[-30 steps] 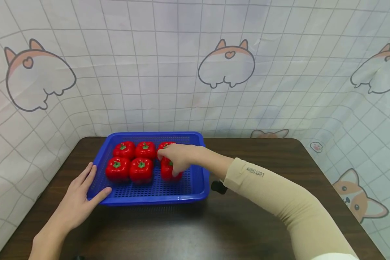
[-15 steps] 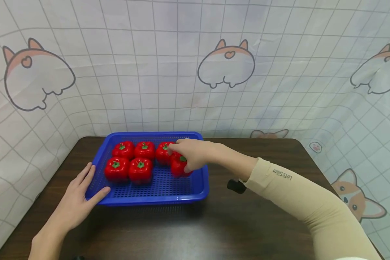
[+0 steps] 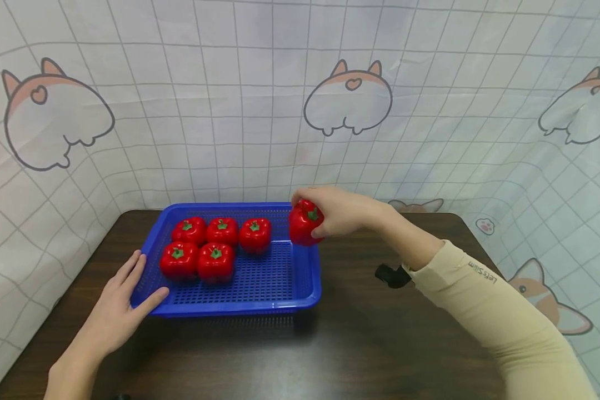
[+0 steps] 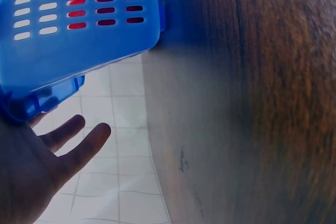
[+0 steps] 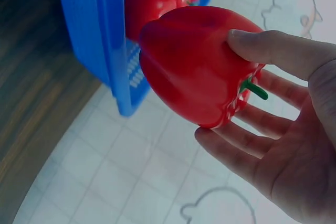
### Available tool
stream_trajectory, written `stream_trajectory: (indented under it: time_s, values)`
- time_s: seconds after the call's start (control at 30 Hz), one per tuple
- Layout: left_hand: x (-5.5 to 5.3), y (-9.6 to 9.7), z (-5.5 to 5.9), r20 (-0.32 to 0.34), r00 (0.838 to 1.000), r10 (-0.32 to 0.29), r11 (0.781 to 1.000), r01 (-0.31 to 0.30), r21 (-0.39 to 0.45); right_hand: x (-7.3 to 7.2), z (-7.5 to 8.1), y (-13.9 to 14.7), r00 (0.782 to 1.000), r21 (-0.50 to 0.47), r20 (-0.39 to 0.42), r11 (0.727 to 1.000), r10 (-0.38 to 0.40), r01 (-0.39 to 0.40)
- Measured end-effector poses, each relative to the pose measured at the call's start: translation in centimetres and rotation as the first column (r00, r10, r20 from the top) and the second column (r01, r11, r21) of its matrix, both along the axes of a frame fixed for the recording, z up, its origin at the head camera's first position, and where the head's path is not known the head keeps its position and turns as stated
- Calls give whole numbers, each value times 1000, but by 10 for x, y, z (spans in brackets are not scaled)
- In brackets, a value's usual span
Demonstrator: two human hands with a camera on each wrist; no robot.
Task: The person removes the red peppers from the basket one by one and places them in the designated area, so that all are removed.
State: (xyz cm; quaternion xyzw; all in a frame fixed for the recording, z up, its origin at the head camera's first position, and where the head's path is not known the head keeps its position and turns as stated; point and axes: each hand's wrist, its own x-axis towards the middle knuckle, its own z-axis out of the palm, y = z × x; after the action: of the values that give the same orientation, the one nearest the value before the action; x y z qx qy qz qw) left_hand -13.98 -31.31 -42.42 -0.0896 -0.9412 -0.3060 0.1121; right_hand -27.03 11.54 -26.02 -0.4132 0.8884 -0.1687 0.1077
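My right hand (image 3: pixel 347 211) grips a shiny red bell pepper (image 3: pixel 304 225) over the right rim of a blue plastic basket (image 3: pixel 240 307). In the right wrist view the thumb lies on one side of the pepper and the fingertips on the other, with its green stem toward the palm. Several more red bell peppers (image 3: pixel 216 262) sit upright in the basket's left and middle part. At the basket's left side rests my left hand (image 3: pixel 122 300), its fingers along the rim and its thumb over the front left corner. The left wrist view shows those fingers extended beside the slotted wall (image 4: pixel 79 51).
The basket stands on a dark wooden table (image 3: pixel 380 344), near its back edge. A white grid-patterned cloth (image 3: pixel 205 128) with cartoon dogs hangs behind and at the sides. A small black object (image 3: pixel 392 276) shows by the right wrist.
My right hand has lifted one bell pepper from the basket's front right area and carried it up and right to above the rim. The left hand stays on the basket.
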Motion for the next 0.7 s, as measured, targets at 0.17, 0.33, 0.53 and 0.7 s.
stream_trajectory:
  time_s: [0.17, 0.33, 0.53, 0.7]
  values:
    - [0, -1, -1, 1, 1000, -3, 1000, 3, 5, -5, 1, 23, 999, -33, -7, 998, -51, 50]
    - [0, -1, 0, 1, 1000, -6, 1000, 6, 8, -12, -3, 45, 995, -55, -11, 994, -95, 95]
    - [1, 0, 2, -2, 1000, -5, 1000, 5, 12, -17, -17, 65, 989, -53, -7, 988, -148, 147]
    - [1, 1, 2, -2, 1000, -6, 1000, 6, 13, -23, -33, 75, 989, -61, -21, 988, -144, 143]
